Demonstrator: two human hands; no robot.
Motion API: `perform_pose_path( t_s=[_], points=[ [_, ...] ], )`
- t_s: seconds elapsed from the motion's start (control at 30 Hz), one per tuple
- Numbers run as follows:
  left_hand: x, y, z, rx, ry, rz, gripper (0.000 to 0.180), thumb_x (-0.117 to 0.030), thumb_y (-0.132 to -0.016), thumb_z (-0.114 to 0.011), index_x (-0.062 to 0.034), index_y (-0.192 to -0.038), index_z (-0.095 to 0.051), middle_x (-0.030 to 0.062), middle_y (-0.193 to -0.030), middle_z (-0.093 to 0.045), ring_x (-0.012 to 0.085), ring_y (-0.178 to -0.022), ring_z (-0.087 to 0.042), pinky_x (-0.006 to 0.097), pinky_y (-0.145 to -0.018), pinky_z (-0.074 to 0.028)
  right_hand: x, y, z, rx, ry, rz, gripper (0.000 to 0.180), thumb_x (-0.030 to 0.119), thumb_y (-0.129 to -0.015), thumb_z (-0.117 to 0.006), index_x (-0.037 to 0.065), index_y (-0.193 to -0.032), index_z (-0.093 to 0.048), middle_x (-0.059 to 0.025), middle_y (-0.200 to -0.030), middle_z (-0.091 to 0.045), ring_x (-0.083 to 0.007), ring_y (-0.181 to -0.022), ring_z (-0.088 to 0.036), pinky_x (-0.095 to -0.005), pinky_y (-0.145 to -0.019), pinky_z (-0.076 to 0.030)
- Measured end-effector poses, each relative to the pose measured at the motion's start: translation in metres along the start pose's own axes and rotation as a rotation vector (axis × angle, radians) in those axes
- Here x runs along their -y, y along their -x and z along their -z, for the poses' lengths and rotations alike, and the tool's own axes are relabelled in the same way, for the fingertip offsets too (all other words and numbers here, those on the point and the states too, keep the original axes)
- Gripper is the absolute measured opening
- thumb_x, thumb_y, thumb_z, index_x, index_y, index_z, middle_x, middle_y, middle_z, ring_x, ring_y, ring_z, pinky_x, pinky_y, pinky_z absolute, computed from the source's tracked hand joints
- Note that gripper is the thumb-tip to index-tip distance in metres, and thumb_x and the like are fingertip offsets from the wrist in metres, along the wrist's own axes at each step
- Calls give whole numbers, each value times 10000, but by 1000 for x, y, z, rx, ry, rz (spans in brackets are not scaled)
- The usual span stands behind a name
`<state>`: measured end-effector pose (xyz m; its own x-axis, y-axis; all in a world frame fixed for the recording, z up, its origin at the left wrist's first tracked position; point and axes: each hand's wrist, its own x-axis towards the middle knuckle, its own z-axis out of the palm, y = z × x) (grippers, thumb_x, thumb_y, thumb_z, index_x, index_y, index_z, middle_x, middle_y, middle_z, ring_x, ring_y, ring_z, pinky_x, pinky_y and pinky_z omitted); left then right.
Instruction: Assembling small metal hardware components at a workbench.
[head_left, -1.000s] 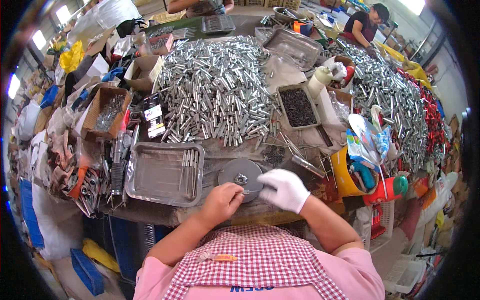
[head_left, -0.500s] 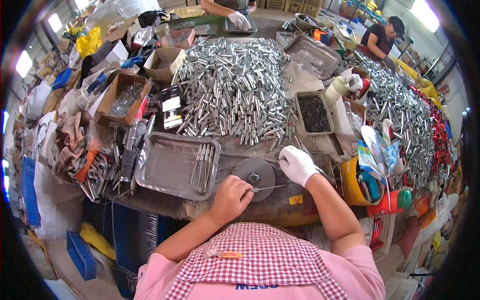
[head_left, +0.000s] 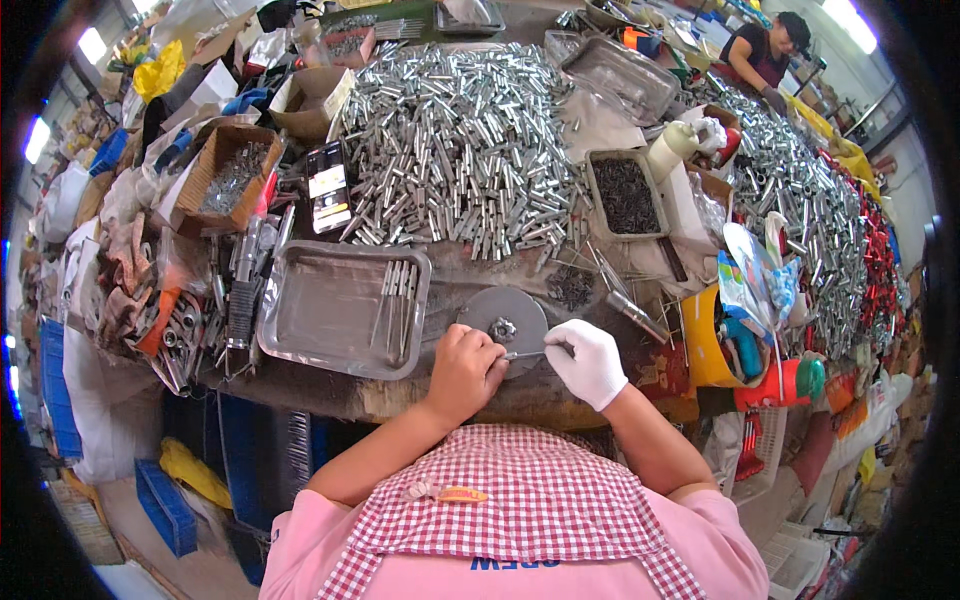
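Note:
My bare left hand (head_left: pixel 465 372) is closed round the thicker end of a thin metal rod (head_left: pixel 525 354), just in front of a grey round disc (head_left: pixel 528 318). On the disc sits a small cluster of metal parts (head_left: pixel 503 330). My right hand (head_left: pixel 588 362), in a white glove, pinches the rod's other end with thumb and fingertips. The rod lies level between both hands, over the disc's near edge. Left of the disc, a metal tray (head_left: pixel 320 300) holds several similar rods (head_left: pixel 400 285) with thicker ends, side by side.
A large heap of silvery metal tubes (head_left: pixel 460 150) covers the table beyond. Small dark pins (head_left: pixel 571 288) lie right of the disc; more fill a tray (head_left: pixel 627 195). A phone (head_left: pixel 328 187), a carton of small parts (head_left: pixel 235 180) and a yellow container (head_left: pixel 708 340) stand around. Another person (head_left: pixel 760 60) works far right.
My right hand has come left and nearer from beside the dark pins to the rod's free end and now pinches it. My left hand keeps its hold. The view has shifted slightly.

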<state>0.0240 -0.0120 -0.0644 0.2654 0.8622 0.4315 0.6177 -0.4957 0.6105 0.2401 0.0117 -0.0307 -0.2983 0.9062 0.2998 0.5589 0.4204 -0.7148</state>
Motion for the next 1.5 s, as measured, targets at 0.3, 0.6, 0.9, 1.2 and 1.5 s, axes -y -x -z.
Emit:
perform_pose_path(
  t_s=[0.3, 0.6, 0.9, 1.2, 1.5],
  points=[
    [2, 0, -1, 10, 1, 21, 148, -138, -741, -749, -72, -866, -705, 59, -860, -614, 292, -892, -534, 422, -816, -439, 19, 9, -20, 332, 378, -5, 96, 200, -812, -651, 108, -785, -647, -86, -793, -632, -298, -776, -647, -429, -699, -522],
    [2, -1, 1, -12, -38, -7, 152, -143, -716, -745, -91, -851, -698, 46, -865, -615, 281, -883, -543, 421, -791, -448, 25, 8, -10, 225, 139, 74, 110, 98, -832, -642, 53, -923, -599, -135, -839, -621, -339, -791, -639, -428, -706, -518],
    [1, -1, 0, -7, -8, 7, 161, -129, -704, -753, -89, -851, -701, 46, -863, -617, 280, -875, -543, 418, -782, -451, 8, 5, -18, 91, -55, 99, 120, 78, -797, -710, 57, -913, -690, -100, -878, -677, -312, -803, -663, -372, -705, -530],
    [0, -1, 2, 3, 0, 15, 194, -95, -695, -772, -70, -875, -704, 60, -851, -608, 292, -880, -537, 416, -799, -442, 3, -11, -28, 87, 214, 343, 107, 147, -664, -744, 140, -754, -686, 5, -842, -624, -237, -817, -589, -345, -713, -495],
    [3, -2, 1, 0, 2, -21, 178, -92, -682, -764, -77, -851, -708, 57, -843, -599, 289, -875, -542, 417, -776, -449, 33, -33, -23, 455, 556, 199, 82, 179, -727, -674, 104, -703, -695, -74, -858, -623, -292, -888, -598, -389, -751, -518]
  ],
)
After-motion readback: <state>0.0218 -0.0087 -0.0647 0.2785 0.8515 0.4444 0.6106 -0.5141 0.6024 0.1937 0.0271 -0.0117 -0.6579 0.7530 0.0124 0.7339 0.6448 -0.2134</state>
